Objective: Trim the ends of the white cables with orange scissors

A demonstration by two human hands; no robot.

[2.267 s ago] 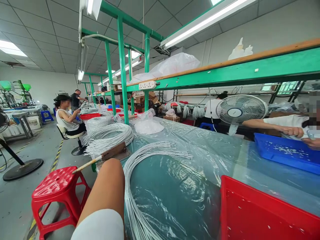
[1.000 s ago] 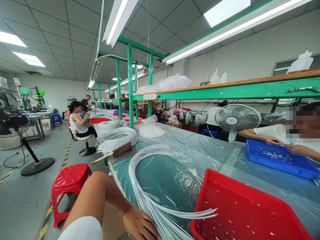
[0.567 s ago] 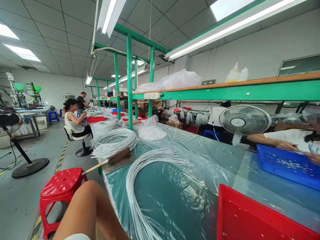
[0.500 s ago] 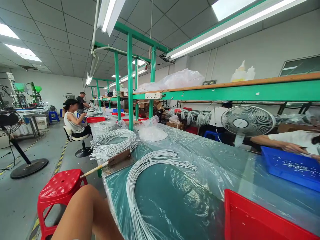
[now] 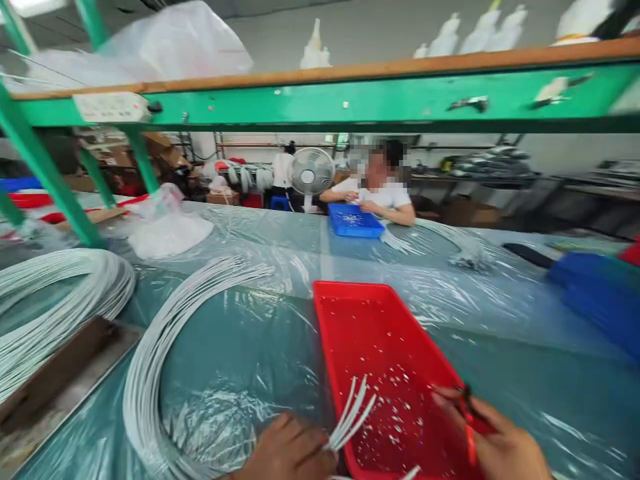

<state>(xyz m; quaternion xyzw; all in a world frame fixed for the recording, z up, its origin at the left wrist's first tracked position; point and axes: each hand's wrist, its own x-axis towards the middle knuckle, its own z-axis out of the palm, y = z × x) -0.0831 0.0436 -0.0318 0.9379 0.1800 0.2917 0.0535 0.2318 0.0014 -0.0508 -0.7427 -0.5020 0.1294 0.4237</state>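
My left hand (image 5: 293, 448) is closed at the bottom middle, by the near left edge of the red tray (image 5: 350, 303). Several white cable ends (image 5: 354, 417) fan out past its fingers over the tray. A curved bundle of white cables (image 5: 150, 373) lies on the table to the left and runs down toward this hand. At the tray's right side my right hand (image 5: 507, 443) is closed around a small tool with red and black parts (image 5: 469, 420); motion blur hides its exact kind. Small white bits (image 5: 397, 380) are scattered over the tray floor.
A second cable coil (image 5: 107, 287) and a brown metal piece (image 5: 60, 363) lie at left. A plastic bag (image 5: 170, 233) sits farther back. Across the table a person works over a blue tray (image 5: 355, 223). A green-edged shelf (image 5: 300, 100) spans overhead; a blue object (image 5: 597, 297) is at right.
The view has swung right and down from the aisle to the table. Both my hands, the cable ends and the tool have come into view, along with more of the red tray.
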